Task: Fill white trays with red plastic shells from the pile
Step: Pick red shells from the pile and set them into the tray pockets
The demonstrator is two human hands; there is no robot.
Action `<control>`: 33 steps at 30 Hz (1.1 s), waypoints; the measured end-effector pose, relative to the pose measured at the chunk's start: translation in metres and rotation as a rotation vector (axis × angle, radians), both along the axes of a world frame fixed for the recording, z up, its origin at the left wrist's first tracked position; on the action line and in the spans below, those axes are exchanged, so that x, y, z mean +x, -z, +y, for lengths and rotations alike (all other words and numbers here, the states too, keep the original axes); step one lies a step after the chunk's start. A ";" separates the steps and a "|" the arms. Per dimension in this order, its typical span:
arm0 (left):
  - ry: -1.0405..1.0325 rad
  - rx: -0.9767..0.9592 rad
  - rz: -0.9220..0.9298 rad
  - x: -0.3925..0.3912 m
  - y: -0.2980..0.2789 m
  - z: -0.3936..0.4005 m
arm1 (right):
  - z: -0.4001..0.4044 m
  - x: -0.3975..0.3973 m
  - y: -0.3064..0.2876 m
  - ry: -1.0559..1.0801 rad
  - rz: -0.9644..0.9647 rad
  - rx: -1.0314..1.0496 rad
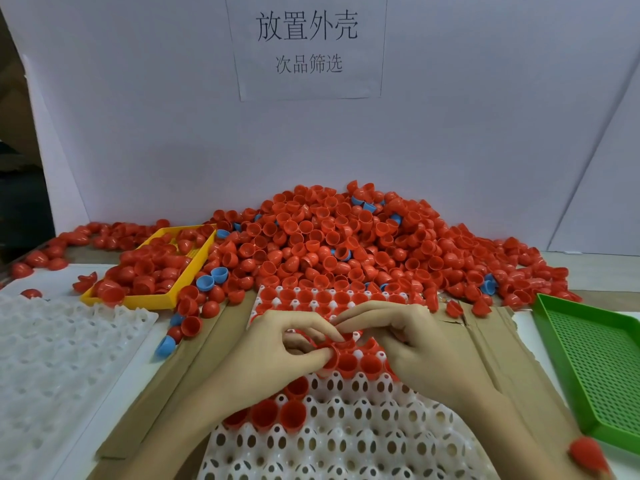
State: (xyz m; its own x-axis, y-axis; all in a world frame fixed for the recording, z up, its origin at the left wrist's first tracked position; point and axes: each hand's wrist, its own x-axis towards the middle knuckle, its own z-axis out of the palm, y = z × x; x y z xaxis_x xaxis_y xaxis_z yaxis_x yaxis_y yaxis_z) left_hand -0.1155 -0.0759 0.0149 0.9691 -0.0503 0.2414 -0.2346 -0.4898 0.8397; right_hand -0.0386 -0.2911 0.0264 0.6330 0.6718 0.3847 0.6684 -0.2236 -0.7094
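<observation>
Both hands, left (277, 344) and right (398, 337), pinch a shell (334, 353) over the tray (346, 441); next, I think, press it into a free cell

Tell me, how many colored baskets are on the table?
2. A yellow basket sits on the left beside the pile, with red shells inside. A green basket sits on the right; nothing shows inside it.

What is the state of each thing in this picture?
White tray: partly filled.
Yellow tray: holds red shells.
Green tray: looks empty.
Spare white tray: empty.
Left hand: pinches a red shell.
Right hand: fingers curled on shells.
</observation>
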 end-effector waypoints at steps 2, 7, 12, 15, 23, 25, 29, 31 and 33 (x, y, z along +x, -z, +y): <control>-0.017 0.014 -0.015 -0.001 -0.001 0.001 | 0.001 0.000 0.002 0.001 -0.005 -0.006; 0.010 -0.051 0.065 -0.001 -0.007 0.006 | 0.000 0.002 0.007 0.012 -0.017 0.027; 0.075 -0.055 0.075 -0.003 -0.010 0.008 | -0.003 0.001 0.001 -0.059 0.059 0.014; 0.030 -0.031 0.049 -0.001 -0.007 0.009 | -0.002 -0.001 0.000 -0.077 0.115 -0.014; -0.069 -0.074 -0.032 0.003 -0.005 0.004 | 0.004 -0.002 0.006 -0.041 -0.006 -0.004; -0.047 -0.064 -0.012 0.003 -0.004 0.005 | 0.006 -0.004 0.008 -0.058 -0.026 -0.021; 0.050 -0.052 0.146 0.002 -0.011 0.023 | 0.006 -0.009 0.003 -0.117 0.022 0.020; 0.112 -0.012 0.146 0.001 -0.013 0.026 | 0.004 -0.009 -0.002 -0.087 0.019 0.097; 0.208 0.020 0.122 -0.002 -0.012 0.020 | -0.001 -0.007 -0.006 0.044 -0.081 0.193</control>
State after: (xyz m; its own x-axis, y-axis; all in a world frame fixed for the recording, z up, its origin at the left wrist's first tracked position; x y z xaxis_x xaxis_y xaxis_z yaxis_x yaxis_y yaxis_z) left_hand -0.1178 -0.0554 0.0273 0.9592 -0.2559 0.1204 -0.2300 -0.4580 0.8587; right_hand -0.0454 -0.2922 0.0322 0.6218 0.5536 0.5539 0.7174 -0.1189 -0.6865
